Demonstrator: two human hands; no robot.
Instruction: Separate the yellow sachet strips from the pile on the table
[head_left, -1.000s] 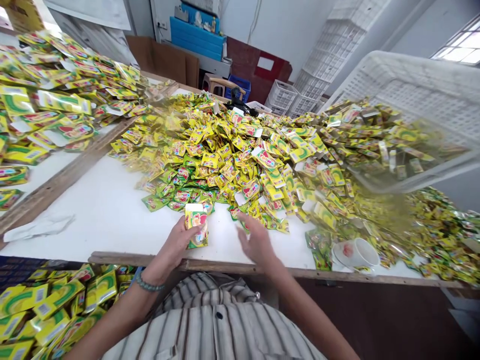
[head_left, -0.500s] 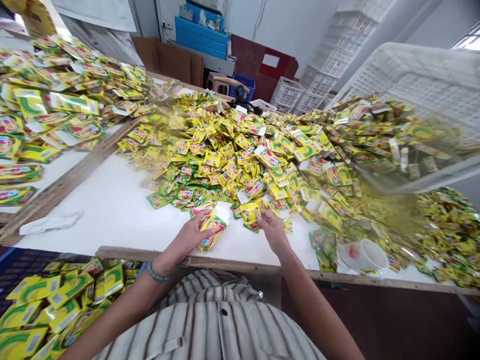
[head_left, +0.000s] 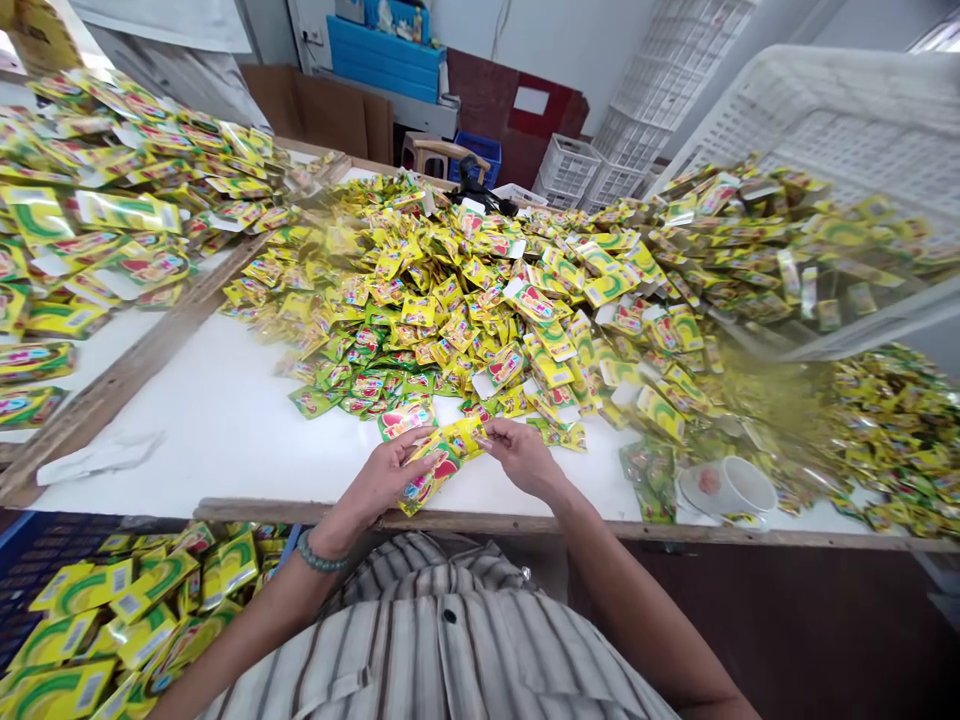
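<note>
My left hand (head_left: 390, 475) is closed around a small yellow and green carton (head_left: 431, 478) with a red fruit picture, held tilted above the white table near its front edge. Between the fingertips of my right hand (head_left: 521, 455) is a yellow sachet (head_left: 466, 437), which meets the upper end of the carton; whether part of it lies inside cannot be made out. Another printed carton (head_left: 405, 420) lies just behind my left fingers. Beyond my hands rises a big heap of yellow sachets (head_left: 420, 310), with green sachets (head_left: 367, 385) along its near side.
A wooden strip (head_left: 142, 350) divides off more cartons at left. Below the table's left edge, a blue crate (head_left: 45, 535) holds several yellow cartons. A transparent cup (head_left: 727, 490) lies at right, near a tipped white basket (head_left: 810, 130) with cartons spilling out.
My right hand has moved left from the heap with the yellow sachet, bringing it to the carton's upper end. My left hand keeps its hold on the carton. The view has shifted slightly.
</note>
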